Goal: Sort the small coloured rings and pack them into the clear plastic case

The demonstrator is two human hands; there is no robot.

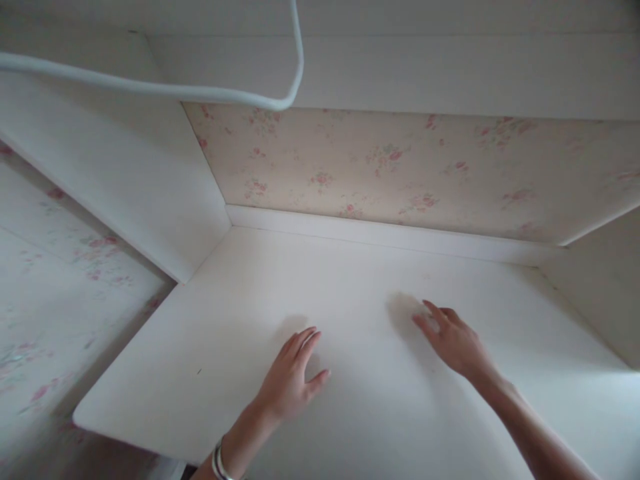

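both hands are out over a plain white surface [240,300] set into a little alcove. the left hand [293,373] sits around 6 o'clock in the view, palm down, fingers stretched forward and slightly spread, thumb sticking out to the side. looks like it's resting flat on the top or just barely above it, can't say for sure which. it's holding nothing. there's a couple of silver bangles [220,461] on that wrist, right at the bottom edge.

the right hand [453,340] is over at about 4 o'clock, also palm down, fingers loosely extended and pointing toward 10 o'clock, empty too. it throws a soft shadow just ahead of the fingertips. the two hands are well apart from each other.

behind, at 12 o'clock, the back wall has cream wallpaper [400,167] with small pink roses, and a white strip runs along its base. white side panels close it in at 9 and 3 o'clock. a white cable [150,87] loops across the top left, around 11 o'clock.
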